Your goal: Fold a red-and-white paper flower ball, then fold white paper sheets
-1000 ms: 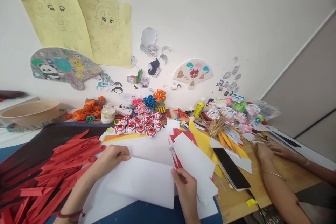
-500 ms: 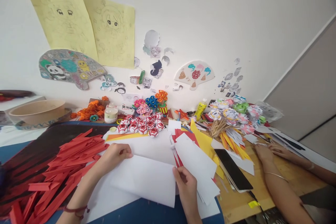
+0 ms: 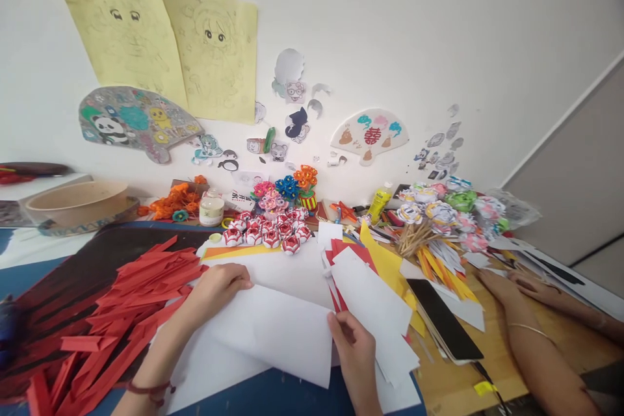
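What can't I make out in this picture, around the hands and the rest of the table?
All in the head view:
- Left hand: fingertips, hidden by its own curled fingers.
- White sheet: underside, hidden by its upper face.
- Jar: label print, too small.
- Blue object: blurred, cut off by the left edge.
- Other person's arms: the body beyond, cut off by the right edge.

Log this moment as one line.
left hand: holds white sheet at upper corner | right hand: pinches its right edge | red strips: piled left | phone: right
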`<state>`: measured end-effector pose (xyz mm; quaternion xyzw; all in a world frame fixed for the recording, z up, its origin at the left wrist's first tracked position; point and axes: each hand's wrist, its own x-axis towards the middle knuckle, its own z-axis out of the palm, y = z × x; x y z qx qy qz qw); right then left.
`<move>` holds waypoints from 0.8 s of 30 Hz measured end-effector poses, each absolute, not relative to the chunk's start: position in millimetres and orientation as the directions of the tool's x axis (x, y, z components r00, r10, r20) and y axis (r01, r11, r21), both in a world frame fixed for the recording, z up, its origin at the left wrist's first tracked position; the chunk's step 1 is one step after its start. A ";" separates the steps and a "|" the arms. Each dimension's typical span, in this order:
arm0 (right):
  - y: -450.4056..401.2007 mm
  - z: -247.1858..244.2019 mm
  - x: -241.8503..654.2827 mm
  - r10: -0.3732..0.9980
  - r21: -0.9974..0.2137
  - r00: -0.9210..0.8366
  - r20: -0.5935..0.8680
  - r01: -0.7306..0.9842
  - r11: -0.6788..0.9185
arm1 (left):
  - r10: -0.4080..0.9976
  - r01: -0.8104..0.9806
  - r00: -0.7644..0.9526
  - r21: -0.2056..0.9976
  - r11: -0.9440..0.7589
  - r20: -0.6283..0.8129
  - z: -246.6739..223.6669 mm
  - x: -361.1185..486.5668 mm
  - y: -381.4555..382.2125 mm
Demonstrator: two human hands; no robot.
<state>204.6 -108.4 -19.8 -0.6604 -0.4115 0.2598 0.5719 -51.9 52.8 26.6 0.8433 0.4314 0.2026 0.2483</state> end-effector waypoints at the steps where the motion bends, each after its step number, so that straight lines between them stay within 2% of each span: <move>1: -109.0 -19.9 204.3 0.844 -0.969 0.521 0.130 0.248 -0.004 | 0.827 0.624 0.545 0.594 -0.508 0.135 26.7 -51.7 52.2; 24: -117.1 -22.7 200.5 0.832 -0.946 0.510 0.220 0.320 0.054 | 0.797 0.582 0.558 0.576 -0.574 0.232 26.8 -51.6 45.9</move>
